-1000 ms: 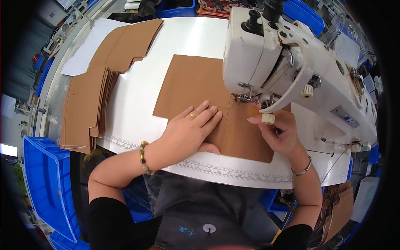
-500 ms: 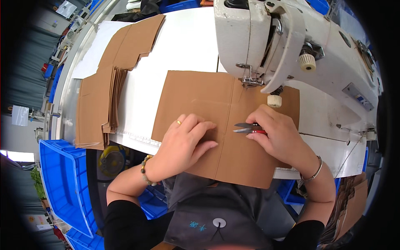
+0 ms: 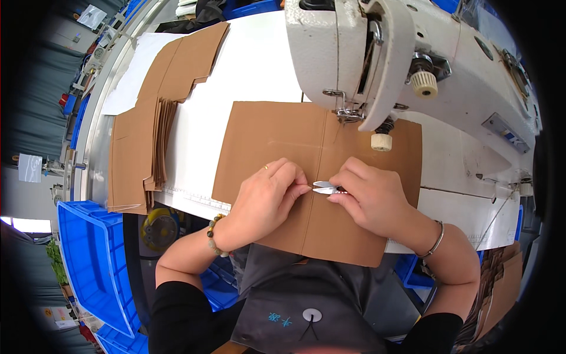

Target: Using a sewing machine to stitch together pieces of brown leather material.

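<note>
A large brown fabric panel point(image 3: 348, 230) with a stitched seam running down its middle lies flat on the white table. My right hand point(image 3: 371, 197) grips a pair of thread snips point(image 3: 325, 187), whose two blades point left across the seam. Just left of the blade tips, my left hand point(image 3: 268, 197) is pinched, thumb against fingertips, over the panel; whatever is between them is too small to make out. Behind the hands, the presser foot and needle area of a white sewing machine point(image 3: 349, 112) stand over the panel's far part.
A stack of folded brown pieces point(image 3: 132, 156) sits at the left of the table, with another brown piece point(image 3: 183, 62) beyond it. Blue crates point(image 3: 97, 259) stand below the table's left edge. More brown pieces point(image 3: 495, 295) hang at the lower right.
My left hand has closed from spread fingers into a pinch and shifted right to the seam. My right hand has moved the snips left, bringing their blades beside it.
</note>
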A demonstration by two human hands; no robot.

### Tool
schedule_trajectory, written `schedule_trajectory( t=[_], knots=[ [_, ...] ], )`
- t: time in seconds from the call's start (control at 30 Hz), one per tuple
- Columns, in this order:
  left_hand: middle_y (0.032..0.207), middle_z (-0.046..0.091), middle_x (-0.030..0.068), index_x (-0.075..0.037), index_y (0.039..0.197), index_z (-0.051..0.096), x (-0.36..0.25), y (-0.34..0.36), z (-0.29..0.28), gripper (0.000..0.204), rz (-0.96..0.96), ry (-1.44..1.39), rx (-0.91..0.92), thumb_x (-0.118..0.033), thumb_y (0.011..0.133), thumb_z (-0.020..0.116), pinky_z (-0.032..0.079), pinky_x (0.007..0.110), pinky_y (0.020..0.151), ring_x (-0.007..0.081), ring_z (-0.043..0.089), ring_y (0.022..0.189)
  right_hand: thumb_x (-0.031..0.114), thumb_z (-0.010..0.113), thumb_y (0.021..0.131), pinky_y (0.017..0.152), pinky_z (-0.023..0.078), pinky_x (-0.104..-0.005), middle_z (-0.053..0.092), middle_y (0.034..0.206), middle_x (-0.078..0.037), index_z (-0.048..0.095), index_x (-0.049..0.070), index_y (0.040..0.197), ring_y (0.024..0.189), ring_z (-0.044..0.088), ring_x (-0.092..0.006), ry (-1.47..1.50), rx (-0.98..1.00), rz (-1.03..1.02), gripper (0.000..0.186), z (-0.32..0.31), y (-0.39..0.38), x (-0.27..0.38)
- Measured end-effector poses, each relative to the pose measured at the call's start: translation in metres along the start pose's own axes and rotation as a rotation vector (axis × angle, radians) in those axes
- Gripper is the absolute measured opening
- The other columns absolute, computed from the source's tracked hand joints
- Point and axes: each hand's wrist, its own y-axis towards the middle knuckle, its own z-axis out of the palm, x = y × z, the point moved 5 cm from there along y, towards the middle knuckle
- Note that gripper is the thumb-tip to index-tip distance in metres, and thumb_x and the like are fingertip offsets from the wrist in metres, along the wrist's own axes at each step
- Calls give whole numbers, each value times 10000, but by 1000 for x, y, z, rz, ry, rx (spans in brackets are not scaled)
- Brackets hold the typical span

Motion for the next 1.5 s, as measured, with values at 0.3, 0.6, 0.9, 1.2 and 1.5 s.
schedule_trajectory(
  t=[0.3, 0.6, 0.9, 1.2, 1.5],
  knots=[
    [893, 639, 110, -22, 916, 592, 1, -2, 2, 137, 0, -29, 5, -12, 867, 720, 508, 382, 722, 313, 634, 832, 208, 744, 849, 553, 485, -384, 532, 862, -56, 592, 86, 874, 700, 643, -242, -76, 29, -53, 197, 3, 0, 6],
    [808, 639, 10, -21, 906, 637, 34, -90, -62, 112, -380, -585, 245, -98, 962, 695, 472, 252, 686, 69, 568, 759, 149, 743, 877, 619, 495, -335, 644, 851, -76, 655, 54, 971, 697, 641, -234, 227, -118, 148, 160, -15, 3, -17],
    [740, 747, 64, -38, 868, 760, 240, -246, -24, 211, -971, 48, -59, -220, 916, 668, 548, 359, 714, 245, 728, 745, 46, 668, 919, 643, 409, -228, 575, 821, -17, 653, -12, 1026, 691, 498, -78, 346, -133, 244, 123, -9, -3, -30],
    [823, 762, 96, -99, 895, 789, 261, -264, -3, 245, -1181, 426, -247, -313, 928, 676, 575, 429, 779, 312, 736, 865, 47, 726, 869, 637, 365, -204, 512, 807, -2, 637, -8, 981, 693, 449, -71, 303, -20, 229, 153, -6, -1, -33],
    [1041, 771, 113, 7, 1216, 690, 126, -208, -7, 429, -711, -972, 247, -288, 920, 782, 558, 268, 791, 144, 722, 873, 23, 689, 929, 596, 324, -208, 498, 783, 23, 626, 1, 910, 655, 410, -50, 339, -164, 279, 70, 1, 1, -31]
  ],
)
